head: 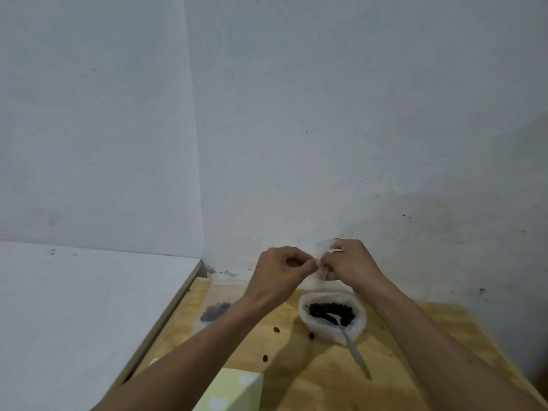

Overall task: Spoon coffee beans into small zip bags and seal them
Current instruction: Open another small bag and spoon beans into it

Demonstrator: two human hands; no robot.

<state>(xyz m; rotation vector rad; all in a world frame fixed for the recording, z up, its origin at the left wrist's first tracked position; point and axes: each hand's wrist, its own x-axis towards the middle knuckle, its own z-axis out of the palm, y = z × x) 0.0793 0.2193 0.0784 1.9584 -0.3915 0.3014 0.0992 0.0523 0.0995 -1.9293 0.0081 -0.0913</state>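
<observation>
- We pinch a small clear zip bag between left hand and right hand, above the desk.
- It looks thin, limp and slippery; we judge the mouth edges the best hold.
- The bean bag with the spoon sits below.

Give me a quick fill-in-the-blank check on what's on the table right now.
1. Both hands, left hand and right hand, pinch a small clear ____.
2. The spoon rests with its bowl in the tub of ____.
3. A filled bag lies on the table to the ____ of the tub.

Missing words: bag; coffee beans; left
</observation>
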